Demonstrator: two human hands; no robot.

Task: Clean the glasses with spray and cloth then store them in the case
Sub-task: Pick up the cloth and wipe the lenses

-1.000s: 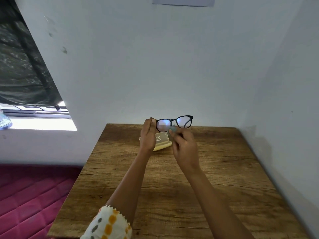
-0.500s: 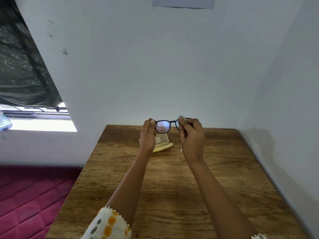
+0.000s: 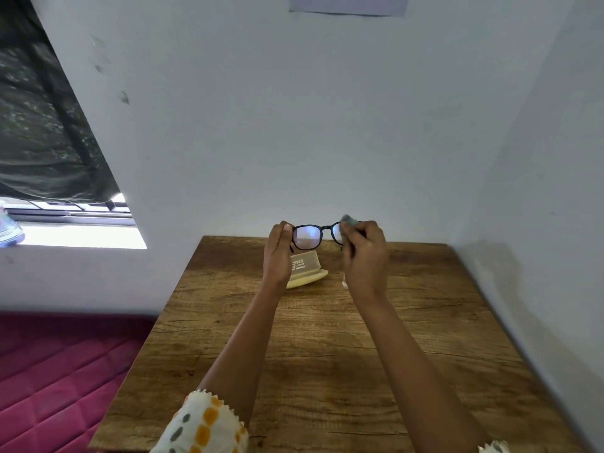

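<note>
Black-framed glasses (image 3: 307, 237) are held up above the far end of the wooden table (image 3: 327, 354). My left hand (image 3: 277, 253) pinches the frame's left end. My right hand (image 3: 364, 253) presses a small grey-green cloth (image 3: 349, 221) onto the right lens, which it mostly hides. Below the glasses an open pale yellow case (image 3: 305, 268) lies on the table, partly behind my left hand. A small clear object (image 3: 344, 282), perhaps the spray bottle, peeks out beside my right wrist.
White walls close the table in at the back and on the right. A window with a dark curtain (image 3: 42, 132) is at the left, and a magenta quilted mattress (image 3: 58, 371) lies below the table's left edge.
My right hand with the cloth has moved from the bridge area across to the right lens and now covers it. The left hand keeps its grip on the frame.
</note>
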